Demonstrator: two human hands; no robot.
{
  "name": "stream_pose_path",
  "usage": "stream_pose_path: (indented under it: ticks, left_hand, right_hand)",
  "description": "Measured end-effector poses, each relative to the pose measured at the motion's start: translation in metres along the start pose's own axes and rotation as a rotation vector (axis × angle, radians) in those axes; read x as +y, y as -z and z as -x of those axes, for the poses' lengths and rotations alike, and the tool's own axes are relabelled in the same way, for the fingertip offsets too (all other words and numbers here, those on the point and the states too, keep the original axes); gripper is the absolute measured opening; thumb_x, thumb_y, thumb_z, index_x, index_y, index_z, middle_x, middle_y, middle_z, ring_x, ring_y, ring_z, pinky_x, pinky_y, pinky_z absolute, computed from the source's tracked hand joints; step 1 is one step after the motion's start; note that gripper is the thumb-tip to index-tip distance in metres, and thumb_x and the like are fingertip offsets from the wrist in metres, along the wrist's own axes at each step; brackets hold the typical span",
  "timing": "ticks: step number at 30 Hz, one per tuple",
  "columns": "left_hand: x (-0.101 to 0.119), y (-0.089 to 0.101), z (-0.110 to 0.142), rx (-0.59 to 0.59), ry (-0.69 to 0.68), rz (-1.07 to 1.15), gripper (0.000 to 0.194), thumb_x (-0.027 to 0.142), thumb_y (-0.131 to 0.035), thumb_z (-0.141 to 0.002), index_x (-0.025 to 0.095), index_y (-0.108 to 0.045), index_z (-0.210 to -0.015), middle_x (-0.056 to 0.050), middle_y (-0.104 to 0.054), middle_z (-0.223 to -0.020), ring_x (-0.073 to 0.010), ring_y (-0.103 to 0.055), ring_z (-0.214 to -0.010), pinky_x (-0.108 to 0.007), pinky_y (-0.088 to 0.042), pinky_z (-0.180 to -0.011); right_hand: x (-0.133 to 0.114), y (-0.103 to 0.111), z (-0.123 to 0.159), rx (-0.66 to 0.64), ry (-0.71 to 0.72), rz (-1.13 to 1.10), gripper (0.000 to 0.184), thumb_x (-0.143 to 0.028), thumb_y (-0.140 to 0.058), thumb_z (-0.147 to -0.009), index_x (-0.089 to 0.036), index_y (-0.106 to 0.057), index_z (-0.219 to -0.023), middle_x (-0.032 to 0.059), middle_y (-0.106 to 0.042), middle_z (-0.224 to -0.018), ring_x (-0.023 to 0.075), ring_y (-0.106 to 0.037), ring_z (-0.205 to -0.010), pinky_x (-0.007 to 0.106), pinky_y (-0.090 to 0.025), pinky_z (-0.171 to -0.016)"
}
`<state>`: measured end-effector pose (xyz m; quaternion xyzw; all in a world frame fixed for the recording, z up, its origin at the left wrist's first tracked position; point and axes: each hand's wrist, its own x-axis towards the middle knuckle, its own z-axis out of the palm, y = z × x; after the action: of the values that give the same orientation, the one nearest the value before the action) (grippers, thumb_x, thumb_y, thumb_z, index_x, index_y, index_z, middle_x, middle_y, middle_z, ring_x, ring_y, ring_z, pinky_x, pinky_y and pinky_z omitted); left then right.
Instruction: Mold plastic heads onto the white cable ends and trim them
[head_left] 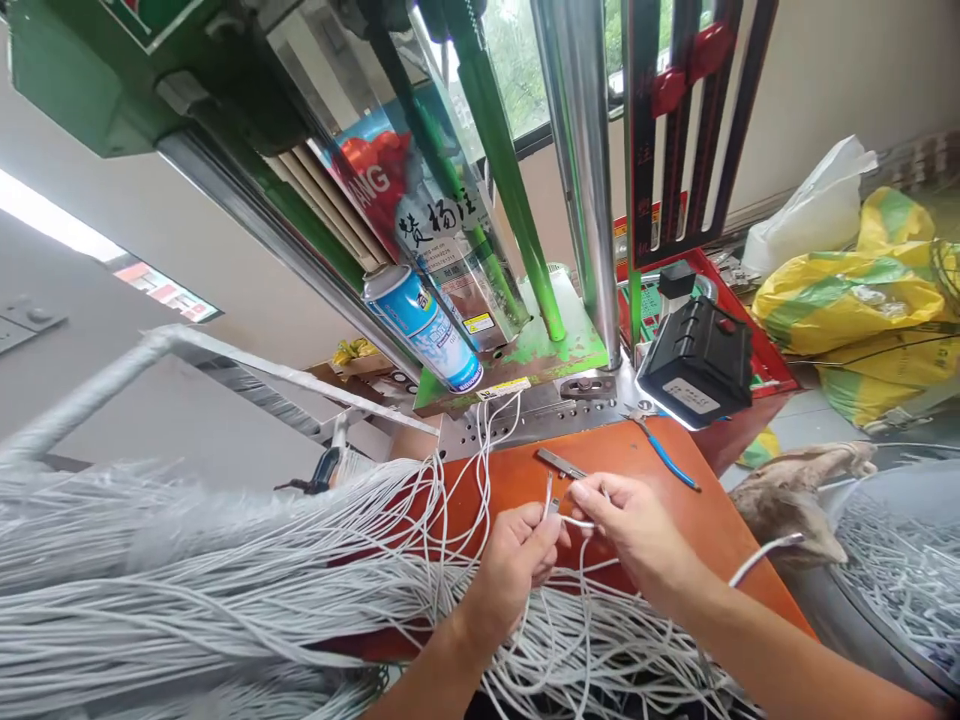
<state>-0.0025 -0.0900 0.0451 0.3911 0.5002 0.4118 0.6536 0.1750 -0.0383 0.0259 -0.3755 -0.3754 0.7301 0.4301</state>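
Note:
My left hand (517,560) and my right hand (626,525) meet over an orange table (720,530). Each pinches the end of a thin white cable (577,521); the left holds a small connector end upright, the right holds a cable end just beside it. A thick bundle of white cables (187,590) hangs from the left across a wrapped bar (97,390) and spills under both wrists. One more white cable loops over my right forearm.
A green machine (480,200) with steel columns stands behind the table. By it are a blue spray can (424,328), a black box (697,365), blue-handled pliers (667,460) and a small metal piece (561,463). Yellow bags (862,300) and a bin of cables (900,570) sit right.

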Motion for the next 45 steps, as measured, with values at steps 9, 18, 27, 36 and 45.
stream_pose_path:
  ticks: [9, 18, 27, 36, 45]
  left_hand:
    - [0.001, 0.001, 0.026, -0.017, 0.080, 0.102, 0.042, 0.056, -0.074, -0.093, 0.017, -0.061, -0.084, 0.012, -0.028, -0.047, -0.0039, -0.013, -0.040, -0.020, -0.013, -0.042]
    - [-0.015, 0.012, 0.060, -0.035, 0.119, -0.008, 0.045, 0.059, -0.067, -0.097, 0.017, -0.060, -0.082, 0.012, -0.028, -0.046, -0.0048, -0.017, -0.042, -0.020, -0.013, -0.043]
    - [0.008, 0.014, 0.009, 0.102, -0.011, -0.237, 0.046, 0.058, -0.062, -0.101, 0.013, -0.067, -0.094, -0.008, -0.073, -0.085, -0.0153, -0.070, -0.071, -0.026, -0.058, -0.068]
    - [0.001, -0.012, -0.045, -0.217, 0.088, -0.158, 0.057, 0.069, -0.069, -0.091, 0.012, -0.072, -0.097, -0.003, -0.064, -0.079, -0.0132, -0.065, -0.063, -0.026, -0.060, -0.060]
    - [-0.018, 0.001, -0.052, -0.155, 0.212, 0.039, 0.046, 0.056, -0.081, -0.086, 0.012, -0.067, -0.093, -0.006, -0.070, -0.079, -0.0149, -0.070, -0.065, -0.025, -0.057, -0.063]
  right_hand:
    - [0.006, -0.028, 0.023, -0.262, -0.058, -0.200, 0.046, -0.058, -0.080, -0.088, -0.016, -0.069, -0.072, 0.0012, -0.061, -0.070, 0.0128, -0.052, -0.068, 0.027, -0.043, -0.066]
    - [0.011, -0.015, 0.021, -0.098, -0.042, 0.013, 0.055, -0.067, -0.082, -0.078, -0.017, -0.065, -0.066, -0.0021, -0.053, -0.057, 0.0112, -0.043, -0.056, 0.028, -0.033, -0.055]
    - [0.010, 0.015, 0.014, -0.154, -0.147, 0.210, 0.060, -0.077, -0.074, -0.079, -0.017, -0.068, -0.077, 0.0020, -0.064, -0.061, 0.0142, -0.057, -0.055, 0.029, -0.043, -0.057]
    - [0.024, 0.031, 0.002, -0.021, 0.077, 0.654, 0.049, -0.056, -0.074, -0.088, -0.020, -0.057, -0.059, -0.0010, -0.056, -0.057, 0.0130, -0.043, -0.057, 0.030, -0.030, -0.057]
    - [0.026, 0.059, 0.019, 0.132, 0.495, 1.268, 0.034, -0.054, -0.056, -0.105, -0.022, -0.068, -0.103, 0.0087, -0.069, -0.096, 0.0254, -0.061, -0.087, 0.039, -0.044, -0.078]
